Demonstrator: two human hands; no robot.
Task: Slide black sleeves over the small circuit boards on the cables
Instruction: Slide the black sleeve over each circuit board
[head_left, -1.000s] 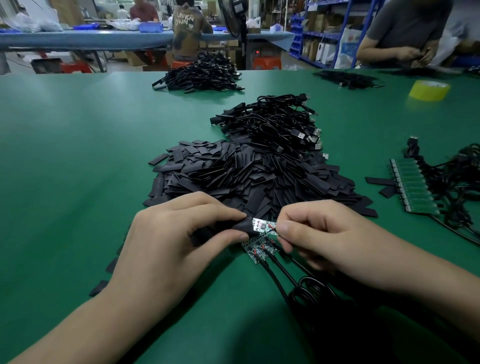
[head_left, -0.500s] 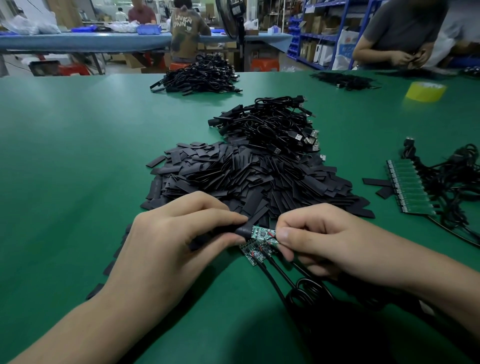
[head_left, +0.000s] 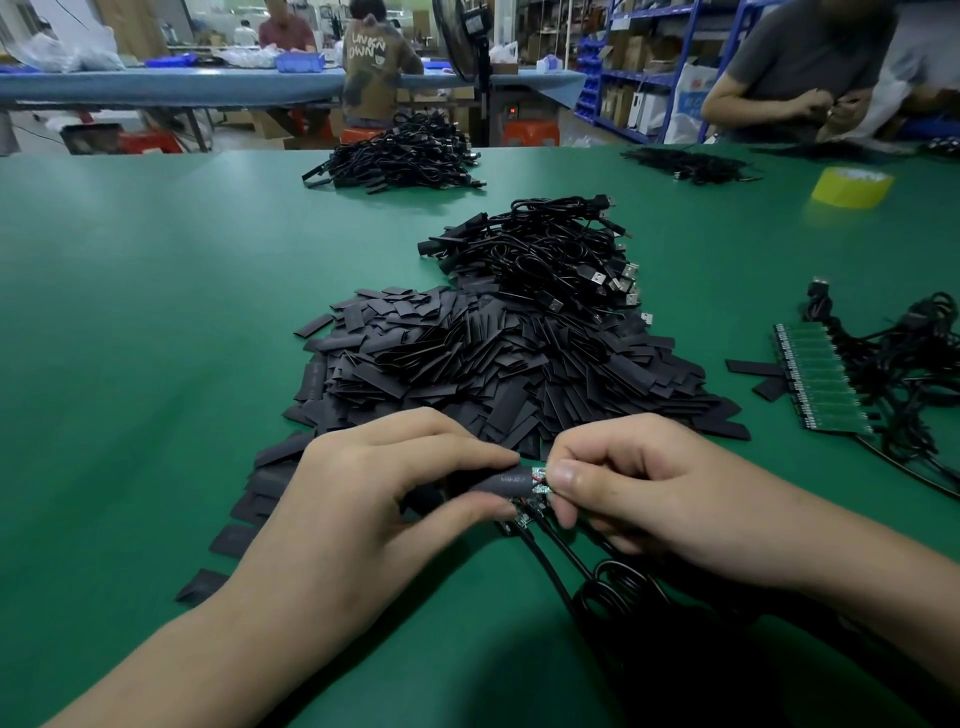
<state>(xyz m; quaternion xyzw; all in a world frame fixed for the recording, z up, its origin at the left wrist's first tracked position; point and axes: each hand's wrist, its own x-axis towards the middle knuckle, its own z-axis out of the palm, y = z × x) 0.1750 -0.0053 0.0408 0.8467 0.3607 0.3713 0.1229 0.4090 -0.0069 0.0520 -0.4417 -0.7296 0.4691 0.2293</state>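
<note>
My left hand (head_left: 374, 499) pinches a black sleeve (head_left: 506, 479) between thumb and fingers. The sleeve covers most of a small green circuit board (head_left: 538, 476), whose right end still shows. My right hand (head_left: 639, 493) pinches that exposed end of the board. Below it, two more bare boards (head_left: 524, 512) hang on black cables (head_left: 561, 564) that run down to a coil (head_left: 621, 590) on the green table (head_left: 130, 364). A big heap of loose black sleeves (head_left: 493, 364) lies just behind my hands.
A pile of USB cables (head_left: 550, 254) sits behind the sleeve heap, another cable pile (head_left: 400, 156) farther back. At the right lie a strip of green boards (head_left: 821, 379) with tangled cables and a yellow tape roll (head_left: 852, 186). A person (head_left: 800, 67) works at the far right.
The black sleeve has slid farther right over the board, so less of the green board shows. Both hands stayed close together in the same place.
</note>
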